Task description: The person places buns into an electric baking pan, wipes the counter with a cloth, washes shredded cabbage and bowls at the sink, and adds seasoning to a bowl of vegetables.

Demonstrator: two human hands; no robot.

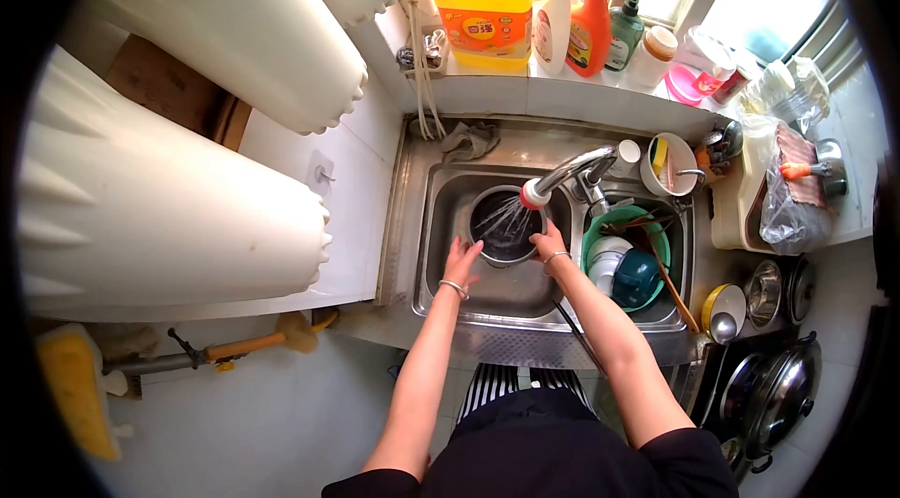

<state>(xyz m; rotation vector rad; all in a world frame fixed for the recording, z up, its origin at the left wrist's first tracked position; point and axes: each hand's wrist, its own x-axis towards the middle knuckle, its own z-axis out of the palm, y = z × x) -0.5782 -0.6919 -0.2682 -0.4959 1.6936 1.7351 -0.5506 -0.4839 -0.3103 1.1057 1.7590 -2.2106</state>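
A round metal pot (507,260) with a dark inside sits in the left basin of the steel sink (441,295). Water sprays into it from the faucet head (534,195). At the pot's left side is my left hand (460,264), its fingers spread and the thumb by the rim. My right hand (550,242) grips the rim on the opposite side, its fingertips partly hidden. Both wrists carry bracelets.
In the right basin, a green tub (592,233) holds bowls and utensils. Bottles, including a yellow detergent jug (483,1), line the sill. A lidded pot (780,395) stands at right. A grey cloth (471,139) lies behind the sink.
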